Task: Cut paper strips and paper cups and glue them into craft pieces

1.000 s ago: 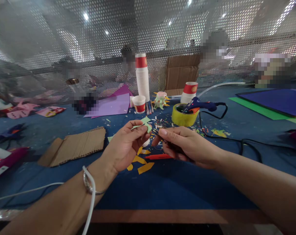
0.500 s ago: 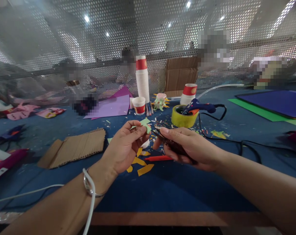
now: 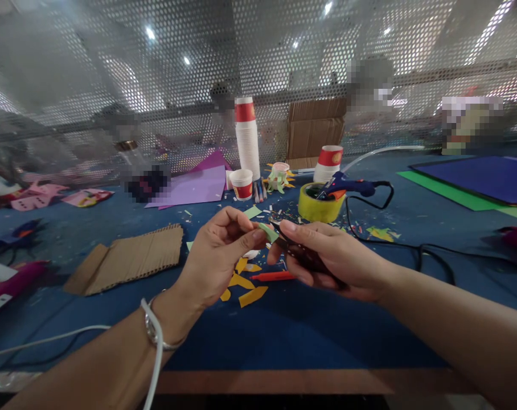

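Note:
My left hand (image 3: 222,250) pinches a small piece of light green paper (image 3: 268,232) between thumb and fingers. My right hand (image 3: 327,250) is wrapped around a dark, slim tool (image 3: 307,256); its narrow tip meets the edge of the green paper, and the palm hides much of it. I cannot make out what kind of tool it is. Beneath the hands lie yellow paper pieces (image 3: 253,296) and a red pen (image 3: 275,276). Another green paper piece (image 3: 252,212) rests on the table just beyond my left fingers.
Behind stand a tall stack of paper cups (image 3: 247,142), a single cup (image 3: 242,185), a decorated cup (image 3: 279,175) and a shorter stack (image 3: 328,162). A blue glue gun (image 3: 348,185) sits on yellow tape (image 3: 320,208), its black cord trailing right. Cardboard (image 3: 134,256) lies left.
My left hand has turned and brought the green paper rightward against the tool's tip. The loose green piece behind the fingers shows more clearly. My right hand has barely moved.

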`<action>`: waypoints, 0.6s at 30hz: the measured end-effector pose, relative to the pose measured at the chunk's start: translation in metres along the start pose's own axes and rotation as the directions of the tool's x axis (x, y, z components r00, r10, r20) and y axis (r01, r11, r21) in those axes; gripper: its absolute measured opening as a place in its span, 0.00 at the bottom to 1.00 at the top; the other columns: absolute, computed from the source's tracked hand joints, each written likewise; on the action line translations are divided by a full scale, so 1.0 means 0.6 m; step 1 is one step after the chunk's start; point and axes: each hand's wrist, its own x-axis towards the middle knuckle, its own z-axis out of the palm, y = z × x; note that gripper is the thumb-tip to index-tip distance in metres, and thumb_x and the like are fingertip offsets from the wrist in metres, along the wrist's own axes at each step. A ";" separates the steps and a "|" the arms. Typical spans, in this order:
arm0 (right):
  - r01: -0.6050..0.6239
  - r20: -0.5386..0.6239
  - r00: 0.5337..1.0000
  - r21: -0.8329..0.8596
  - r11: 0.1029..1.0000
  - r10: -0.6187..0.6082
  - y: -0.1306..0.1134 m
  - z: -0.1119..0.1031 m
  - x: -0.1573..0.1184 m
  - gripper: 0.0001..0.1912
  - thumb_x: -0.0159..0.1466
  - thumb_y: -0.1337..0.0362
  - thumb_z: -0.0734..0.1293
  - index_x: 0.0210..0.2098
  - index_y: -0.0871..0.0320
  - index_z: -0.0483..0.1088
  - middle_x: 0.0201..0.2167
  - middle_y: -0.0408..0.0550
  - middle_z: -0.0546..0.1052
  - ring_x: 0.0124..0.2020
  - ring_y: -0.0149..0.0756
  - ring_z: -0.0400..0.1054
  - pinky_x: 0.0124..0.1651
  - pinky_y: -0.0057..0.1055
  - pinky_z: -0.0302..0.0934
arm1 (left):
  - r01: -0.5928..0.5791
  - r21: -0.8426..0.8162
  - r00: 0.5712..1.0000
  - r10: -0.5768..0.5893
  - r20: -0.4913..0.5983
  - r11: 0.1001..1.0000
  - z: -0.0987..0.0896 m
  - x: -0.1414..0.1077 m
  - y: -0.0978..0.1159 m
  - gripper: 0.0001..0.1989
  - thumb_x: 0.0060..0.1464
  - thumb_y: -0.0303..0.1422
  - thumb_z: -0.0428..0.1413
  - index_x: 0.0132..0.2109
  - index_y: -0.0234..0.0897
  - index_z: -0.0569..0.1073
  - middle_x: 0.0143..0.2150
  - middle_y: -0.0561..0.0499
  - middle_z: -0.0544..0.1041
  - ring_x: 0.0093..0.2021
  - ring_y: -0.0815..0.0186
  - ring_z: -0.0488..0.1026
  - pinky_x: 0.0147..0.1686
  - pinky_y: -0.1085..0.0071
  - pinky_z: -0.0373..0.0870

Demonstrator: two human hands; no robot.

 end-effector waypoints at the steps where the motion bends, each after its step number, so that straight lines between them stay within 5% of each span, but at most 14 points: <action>1: 0.002 0.001 1.000 0.003 1.000 -0.002 -0.001 0.001 -0.001 0.28 0.67 0.41 0.60 0.33 0.61 0.73 0.12 0.37 0.67 0.09 0.20 0.46 0.11 0.20 0.34 | -0.014 0.017 1.000 0.014 0.010 1.000 0.000 -0.001 0.000 0.11 0.50 0.25 0.68 0.32 0.36 0.72 0.30 0.56 0.81 0.31 0.75 0.77 0.34 0.82 0.73; 18: -0.034 -0.039 0.999 0.022 0.999 0.035 0.001 0.007 -0.006 0.31 0.65 0.39 0.61 0.25 0.61 0.72 0.10 0.39 0.66 0.07 0.19 0.48 0.10 0.21 0.35 | -0.079 0.136 0.995 0.071 0.066 0.988 0.002 -0.007 0.003 0.14 0.49 0.28 0.69 0.30 0.37 0.69 0.30 0.56 0.82 0.30 0.74 0.78 0.34 0.80 0.76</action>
